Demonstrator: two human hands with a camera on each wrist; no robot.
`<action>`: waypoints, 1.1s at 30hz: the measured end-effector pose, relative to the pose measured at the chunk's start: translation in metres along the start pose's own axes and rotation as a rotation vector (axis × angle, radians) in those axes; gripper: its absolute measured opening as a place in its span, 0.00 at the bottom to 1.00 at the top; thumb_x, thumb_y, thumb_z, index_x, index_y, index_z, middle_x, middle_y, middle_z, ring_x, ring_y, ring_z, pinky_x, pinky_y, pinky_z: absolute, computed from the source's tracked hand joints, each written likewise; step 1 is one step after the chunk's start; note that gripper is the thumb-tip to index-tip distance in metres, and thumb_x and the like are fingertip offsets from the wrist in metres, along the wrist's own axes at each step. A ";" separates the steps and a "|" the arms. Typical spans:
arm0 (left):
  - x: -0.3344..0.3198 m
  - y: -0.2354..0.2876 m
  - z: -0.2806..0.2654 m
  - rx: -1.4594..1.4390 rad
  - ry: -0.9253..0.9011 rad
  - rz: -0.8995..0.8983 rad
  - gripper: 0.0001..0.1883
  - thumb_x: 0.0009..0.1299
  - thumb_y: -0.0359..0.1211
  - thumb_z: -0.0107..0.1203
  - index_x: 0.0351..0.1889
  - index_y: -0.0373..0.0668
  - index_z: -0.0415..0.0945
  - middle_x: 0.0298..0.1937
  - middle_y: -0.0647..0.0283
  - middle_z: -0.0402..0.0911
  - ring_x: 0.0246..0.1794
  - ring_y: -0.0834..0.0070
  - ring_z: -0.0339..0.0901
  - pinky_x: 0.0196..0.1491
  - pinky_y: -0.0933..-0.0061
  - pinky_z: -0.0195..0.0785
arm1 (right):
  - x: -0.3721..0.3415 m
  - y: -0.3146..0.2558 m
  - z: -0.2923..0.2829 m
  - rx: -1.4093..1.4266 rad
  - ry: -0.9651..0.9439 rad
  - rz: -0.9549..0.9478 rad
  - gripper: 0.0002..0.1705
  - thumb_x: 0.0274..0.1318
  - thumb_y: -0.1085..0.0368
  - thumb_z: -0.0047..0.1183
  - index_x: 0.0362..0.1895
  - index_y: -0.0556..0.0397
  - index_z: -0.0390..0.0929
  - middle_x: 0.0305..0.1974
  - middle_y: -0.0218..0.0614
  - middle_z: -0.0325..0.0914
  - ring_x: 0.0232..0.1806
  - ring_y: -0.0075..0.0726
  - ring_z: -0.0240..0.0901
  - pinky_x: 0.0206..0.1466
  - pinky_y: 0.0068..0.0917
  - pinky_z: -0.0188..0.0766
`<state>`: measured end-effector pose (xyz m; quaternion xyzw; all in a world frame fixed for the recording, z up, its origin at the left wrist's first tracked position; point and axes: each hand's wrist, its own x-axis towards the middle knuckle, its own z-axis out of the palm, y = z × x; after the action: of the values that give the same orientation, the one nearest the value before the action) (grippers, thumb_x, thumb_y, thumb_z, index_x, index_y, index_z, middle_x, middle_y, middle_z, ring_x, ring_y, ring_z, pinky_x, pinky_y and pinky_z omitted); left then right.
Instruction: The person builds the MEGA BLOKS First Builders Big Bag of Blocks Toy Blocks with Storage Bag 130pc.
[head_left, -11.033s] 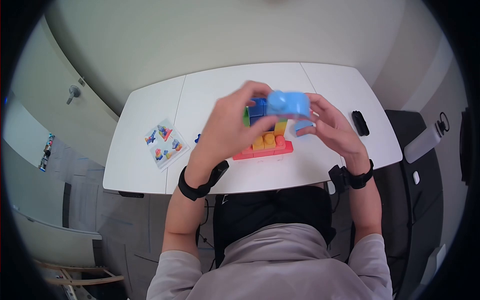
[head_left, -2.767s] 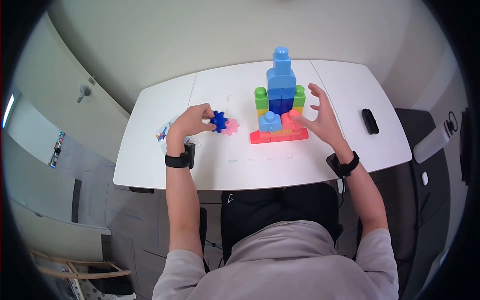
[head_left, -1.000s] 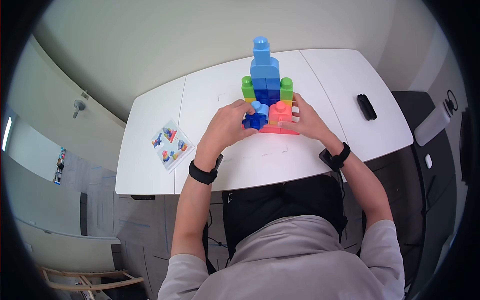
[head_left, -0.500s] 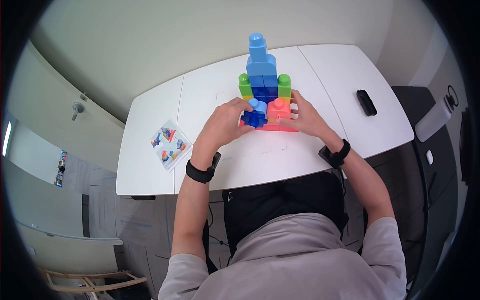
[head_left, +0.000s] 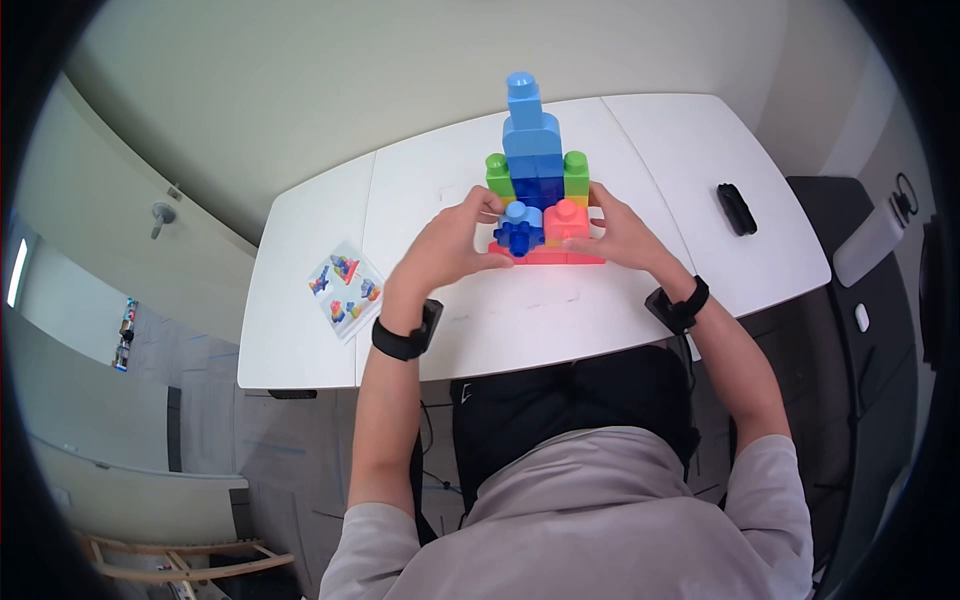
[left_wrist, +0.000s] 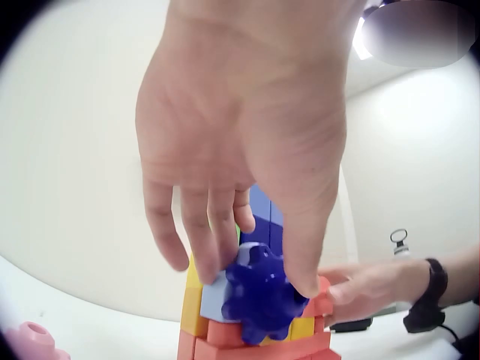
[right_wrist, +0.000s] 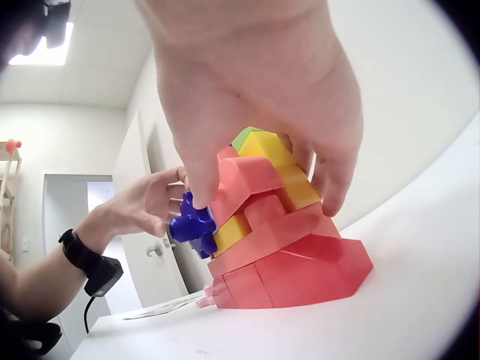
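A tower of toy building blocks [head_left: 532, 140] stands on the white table, light blue at the top, with green pegs [head_left: 576, 165] beside it and a red base [head_left: 575, 257] below. A dark blue gear [head_left: 519, 238] sits on the front of a light blue block [head_left: 516, 211] low on the left. My left hand [head_left: 447, 242] is spread around this gear, fingers apart, its thumb close by in the left wrist view. With my right hand [head_left: 627, 237] I hold the coral block [head_left: 567, 218] beside it, thumb in front and fingers behind.
A sheet with printed block models [head_left: 345, 290] lies at the left of the table. A black case [head_left: 736, 209] is on the right. In the left wrist view a pink piece [left_wrist: 36, 343] rests on the table. A white bottle [head_left: 868, 247] stands farther right.
Eleven seconds ago both hands held a light blue block. Later my left hand brought the dark blue gear from the table to the tower; now its fingers have opened away, the gear staying put.
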<state>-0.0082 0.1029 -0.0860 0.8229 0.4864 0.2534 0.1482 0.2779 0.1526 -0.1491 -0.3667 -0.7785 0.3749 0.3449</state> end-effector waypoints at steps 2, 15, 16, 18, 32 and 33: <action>-0.003 -0.016 -0.016 -0.199 -0.138 -0.108 0.28 0.63 0.31 0.74 0.56 0.41 0.68 0.55 0.56 0.85 0.58 0.60 0.84 0.57 0.62 0.78 | 0.000 -0.002 -0.003 -0.010 -0.044 0.073 0.57 0.53 0.50 0.75 0.79 0.55 0.55 0.73 0.51 0.66 0.74 0.53 0.67 0.71 0.49 0.71; -0.009 -0.091 -0.004 0.353 -0.177 -0.449 0.23 0.58 0.41 0.75 0.51 0.49 0.83 0.51 0.57 0.87 0.50 0.58 0.86 0.52 0.56 0.78 | -0.005 -0.035 -0.030 -0.173 0.220 0.057 0.46 0.53 0.51 0.75 0.71 0.54 0.68 0.63 0.43 0.76 0.60 0.43 0.76 0.55 0.39 0.80; -0.008 -0.079 -0.013 0.302 -0.124 -0.391 0.20 0.60 0.37 0.73 0.50 0.46 0.83 0.50 0.57 0.88 0.50 0.59 0.86 0.52 0.58 0.78 | -0.006 -0.045 -0.030 -0.321 0.342 -0.088 0.40 0.54 0.52 0.74 0.65 0.54 0.71 0.57 0.42 0.79 0.54 0.41 0.78 0.51 0.37 0.79; -0.010 -0.042 -0.030 0.172 -0.045 -0.220 0.16 0.63 0.31 0.71 0.47 0.43 0.82 0.49 0.57 0.88 0.50 0.61 0.87 0.51 0.62 0.78 | -0.010 -0.068 -0.023 -0.464 0.459 -0.226 0.34 0.55 0.53 0.73 0.60 0.55 0.75 0.52 0.41 0.81 0.49 0.39 0.80 0.47 0.35 0.79; -0.005 0.066 -0.010 0.090 0.236 0.186 0.36 0.58 0.36 0.77 0.62 0.43 0.69 0.55 0.58 0.79 0.53 0.58 0.81 0.52 0.58 0.76 | -0.021 -0.078 -0.010 -0.074 0.057 -0.230 0.27 0.55 0.65 0.72 0.57 0.57 0.76 0.47 0.45 0.84 0.46 0.43 0.85 0.50 0.37 0.80; -0.004 0.057 -0.012 0.088 0.290 0.113 0.43 0.58 0.36 0.79 0.69 0.43 0.63 0.64 0.56 0.77 0.61 0.59 0.80 0.58 0.59 0.77 | -0.020 -0.076 -0.012 -0.187 0.079 -0.211 0.26 0.53 0.67 0.72 0.55 0.57 0.77 0.47 0.45 0.85 0.47 0.45 0.85 0.51 0.37 0.80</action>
<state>0.0246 0.0721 -0.0489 0.8095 0.4662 0.3559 0.0259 0.2737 0.1054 -0.0853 -0.3278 -0.8301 0.2477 0.3770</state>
